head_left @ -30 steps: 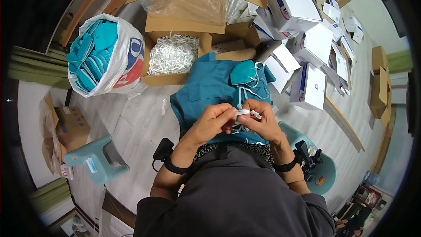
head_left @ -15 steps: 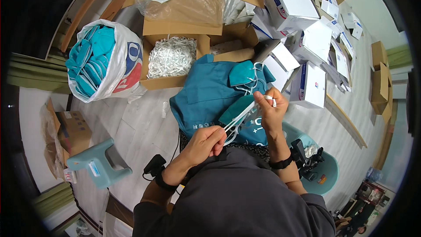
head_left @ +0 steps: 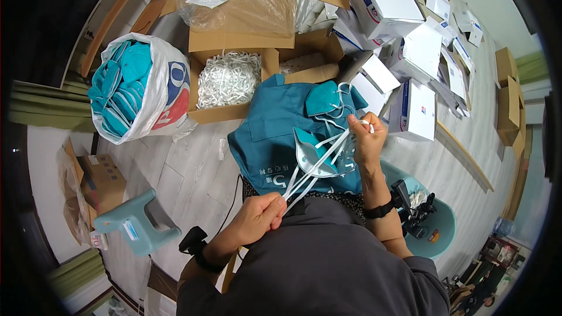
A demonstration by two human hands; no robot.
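White elastic straps (head_left: 304, 180) stretch taut between my two fists. My left hand (head_left: 256, 218), low near my waist, is closed on one end of them. The other end is wrapped in my closed right hand (head_left: 367, 137), higher and farther right. Between the hands a teal face mask (head_left: 307, 149) with a pale inside hangs tilted among the straps, over the teal apron (head_left: 266, 129) across my lap. Another teal mask (head_left: 322, 99) with white straps lies on the apron, just beyond my right hand.
Ahead, an open carton holds a heap of white straps (head_left: 229, 80). A white bag (head_left: 161, 90) full of teal masks stands left of it. White boxes (head_left: 413, 108) are piled at the right. A blue-green stool (head_left: 137, 222) stands at the left, and a teal tub (head_left: 442, 228) sits beside my right arm.
My left hand has drawn down and left, and the right has shifted slightly right, so the straps span a longer gap. The mask between them has turned, showing its pale inside.
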